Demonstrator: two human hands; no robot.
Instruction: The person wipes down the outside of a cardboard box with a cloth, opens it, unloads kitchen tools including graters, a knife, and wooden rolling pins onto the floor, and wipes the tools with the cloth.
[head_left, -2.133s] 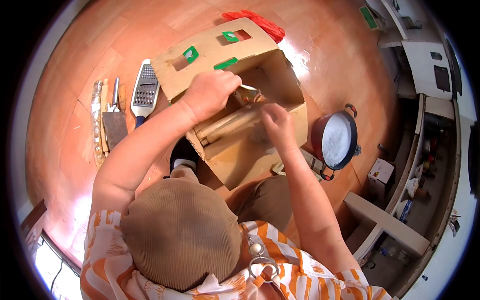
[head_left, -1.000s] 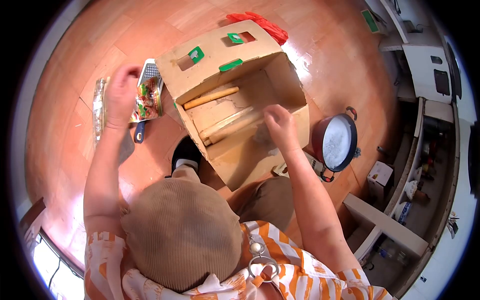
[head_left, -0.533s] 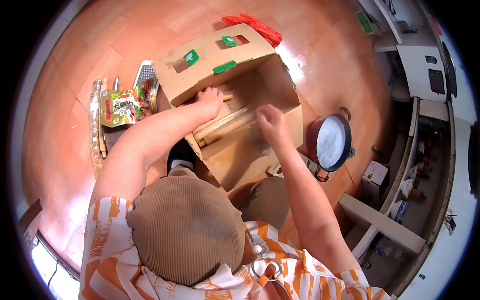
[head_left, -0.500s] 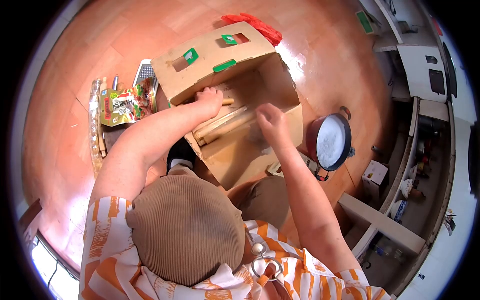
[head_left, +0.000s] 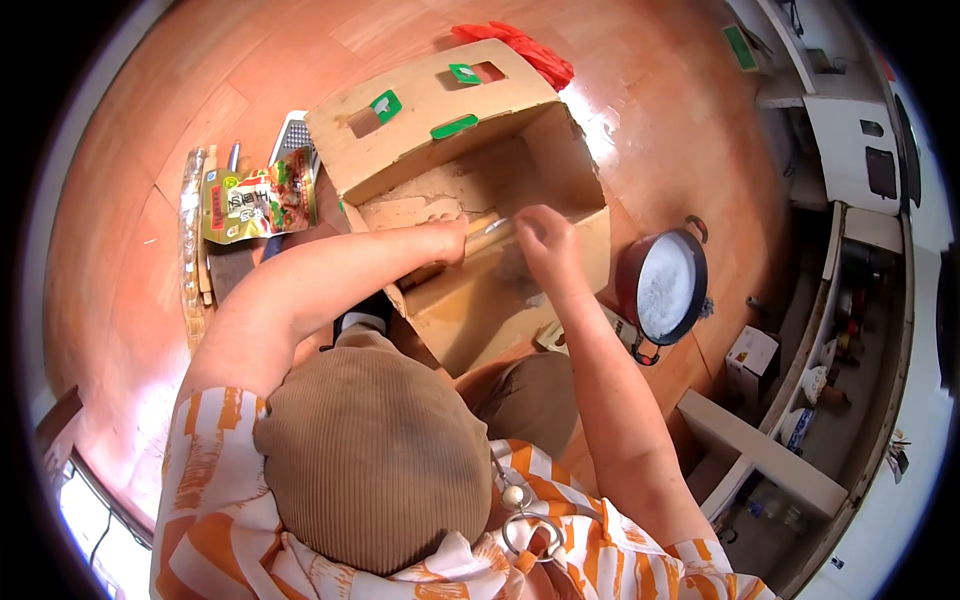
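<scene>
A cardboard box lies open in front of me, its long flap with green-edged cut-outs folded out at the far side. Pale wooden rods lie along its near inner wall, one end looking shiny. My left hand reaches into the box, closed over the rods, its fingertips mostly hidden. At the rods' right end is my right hand, its fingers curled together; what they grip, if anything, is hidden.
Left of the box are a food pouch, a metal grater and long sticks. A red bag lies behind. A two-handled pot with whitish contents stands right, before open shelves.
My left hand has moved down and right from the box's far side onto the rods. My right hand stays near their right end.
</scene>
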